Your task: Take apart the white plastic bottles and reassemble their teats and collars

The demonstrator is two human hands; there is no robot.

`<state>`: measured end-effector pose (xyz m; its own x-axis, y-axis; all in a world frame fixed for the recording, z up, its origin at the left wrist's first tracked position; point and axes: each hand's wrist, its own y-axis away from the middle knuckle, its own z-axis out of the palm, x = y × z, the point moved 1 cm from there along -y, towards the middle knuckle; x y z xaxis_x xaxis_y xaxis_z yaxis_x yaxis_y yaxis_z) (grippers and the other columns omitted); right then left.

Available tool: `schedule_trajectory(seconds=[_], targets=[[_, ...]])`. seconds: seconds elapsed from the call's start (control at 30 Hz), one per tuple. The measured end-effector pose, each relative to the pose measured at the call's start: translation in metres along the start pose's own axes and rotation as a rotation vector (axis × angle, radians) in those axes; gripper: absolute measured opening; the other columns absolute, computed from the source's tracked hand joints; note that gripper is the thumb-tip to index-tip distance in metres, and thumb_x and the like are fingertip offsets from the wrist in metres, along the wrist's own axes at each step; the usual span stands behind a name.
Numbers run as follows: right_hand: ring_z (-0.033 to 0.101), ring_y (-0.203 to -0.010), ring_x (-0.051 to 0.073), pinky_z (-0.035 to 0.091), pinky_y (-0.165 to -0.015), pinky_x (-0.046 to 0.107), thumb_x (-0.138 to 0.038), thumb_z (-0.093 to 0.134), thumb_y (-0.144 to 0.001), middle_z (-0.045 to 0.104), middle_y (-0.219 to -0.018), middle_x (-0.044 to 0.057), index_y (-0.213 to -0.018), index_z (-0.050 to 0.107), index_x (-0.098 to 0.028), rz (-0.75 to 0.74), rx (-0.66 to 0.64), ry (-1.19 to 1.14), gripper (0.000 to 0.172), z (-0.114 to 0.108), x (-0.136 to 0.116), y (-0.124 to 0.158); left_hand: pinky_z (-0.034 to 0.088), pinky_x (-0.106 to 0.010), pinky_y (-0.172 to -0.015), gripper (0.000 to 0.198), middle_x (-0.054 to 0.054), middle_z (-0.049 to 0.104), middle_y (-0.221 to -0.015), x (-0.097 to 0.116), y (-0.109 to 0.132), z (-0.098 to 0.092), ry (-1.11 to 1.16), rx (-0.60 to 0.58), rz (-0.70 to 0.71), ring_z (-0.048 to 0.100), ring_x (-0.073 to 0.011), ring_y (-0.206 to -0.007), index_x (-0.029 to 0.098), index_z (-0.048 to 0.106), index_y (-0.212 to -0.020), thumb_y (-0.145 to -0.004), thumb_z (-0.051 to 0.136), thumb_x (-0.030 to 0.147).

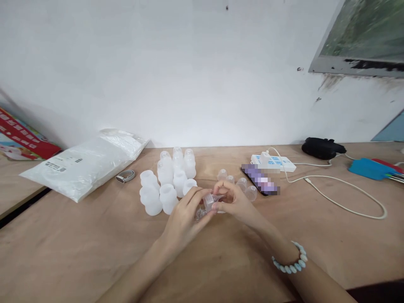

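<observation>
Above the table, my left hand grips a clear, threaded bottle collar between thumb and fingers. My right hand pinches the soft clear nipple that sticks out of the collar to the right. Under the hands lie small clear parts, partly covered. Behind my left hand stand several frosted white baby bottles; the front ones, such as this open-necked bottle, have no caps. Bottles at the back, like this one, wear clear domed tops. Several clear dome caps sit beyond my right hand.
A phone lies behind the caps, near a white power strip with a looping cable. Further right are a black case and blue spatulas. Leftward lie a watch, a white plastic package and a red box.
</observation>
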<state>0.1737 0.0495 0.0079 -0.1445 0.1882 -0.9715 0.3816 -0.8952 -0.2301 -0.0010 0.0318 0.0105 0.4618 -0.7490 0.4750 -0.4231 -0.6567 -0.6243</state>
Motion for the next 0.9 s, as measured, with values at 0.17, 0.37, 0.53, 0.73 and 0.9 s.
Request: schedule_trajectory(seconds=[0.17, 0.37, 0.53, 0.73, 0.9], targets=[[0.055, -0.062, 0.011, 0.048, -0.059, 0.024, -0.038, 0.071, -0.082, 0.061, -0.077, -0.001, -0.085, 0.059, -0.02, -0.049, -0.007, 0.074, 0.023, 0.003, -0.001, 0.0, 0.056, -0.027, -0.074, 0.029, -0.004, 0.065, -0.101, -0.002, 0.006, 0.0, 0.184, 0.102, -0.115, 0.064, -0.0162, -0.088, 0.021, 0.06, -0.114, -0.086, 0.07, 0.02], [0.059, -0.067, 0.014, 0.048, -0.06, 0.026, -0.029, 0.066, -0.084, 0.062, -0.077, 0.001, -0.082, 0.062, -0.019, -0.115, 0.071, 0.304, 0.012, 0.005, -0.004, 0.006, 0.056, -0.027, -0.077, 0.032, -0.003, 0.066, -0.103, 0.001, 0.012, 0.005, 0.231, 0.109, -0.142, 0.065, -0.0158, -0.089, 0.021, 0.062, -0.116, -0.085, 0.072, 0.019], [0.055, -0.06, 0.011, 0.046, -0.054, 0.024, -0.028, 0.064, -0.085, 0.059, -0.072, -0.001, -0.082, 0.061, -0.019, -0.092, 0.072, 0.318, 0.01, 0.008, -0.003, 0.007, 0.056, -0.029, -0.08, 0.034, -0.004, 0.066, -0.106, -0.003, 0.011, 0.004, 0.185, 0.097, -0.109, 0.065, -0.017, -0.093, 0.021, 0.061, -0.117, -0.085, 0.072, 0.02], [0.054, -0.052, 0.009, 0.047, -0.048, 0.021, -0.03, 0.071, -0.078, 0.06, -0.066, -0.002, -0.073, 0.061, -0.017, -0.026, 0.106, 0.195, 0.017, 0.009, -0.005, 0.007, 0.056, -0.031, -0.082, 0.035, -0.004, 0.067, -0.107, -0.002, 0.01, 0.004, 0.201, 0.099, -0.074, 0.065, -0.0186, -0.097, 0.023, 0.06, -0.118, -0.085, 0.073, 0.021], [0.051, -0.048, 0.009, 0.044, -0.045, 0.021, -0.031, 0.076, -0.074, 0.06, -0.061, -0.002, -0.07, 0.062, -0.018, -0.017, 0.133, 0.155, 0.02, 0.011, -0.006, 0.007, 0.057, -0.034, -0.084, 0.036, -0.006, 0.067, -0.109, 0.0, 0.011, 0.003, 0.205, 0.103, -0.057, 0.065, -0.0206, -0.099, 0.023, 0.06, -0.12, -0.085, 0.072, 0.022]])
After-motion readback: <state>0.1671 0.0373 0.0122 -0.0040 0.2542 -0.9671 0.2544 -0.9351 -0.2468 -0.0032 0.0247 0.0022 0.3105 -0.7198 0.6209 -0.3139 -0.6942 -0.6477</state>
